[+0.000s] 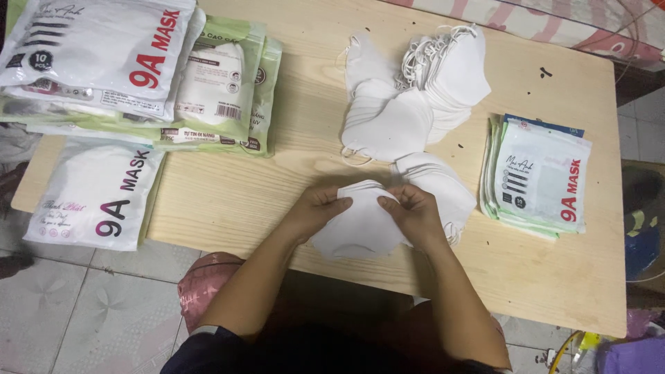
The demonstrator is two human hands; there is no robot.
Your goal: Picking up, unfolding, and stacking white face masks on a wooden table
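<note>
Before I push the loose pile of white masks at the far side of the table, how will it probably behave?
The pile of white masks would probably slide apart instead of moving together, since the masks already lie fanned and overlapping. They look thin and light, so little force seems needed. The ear loops stick out loosely and may tangle or catch on the wooden table.

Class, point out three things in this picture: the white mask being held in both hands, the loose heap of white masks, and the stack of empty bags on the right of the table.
held mask (360, 228), head view, on its lower front.
heap of masks (415, 97), head view, middle.
stack of bags (540, 176), head view, top bag's face.
</note>
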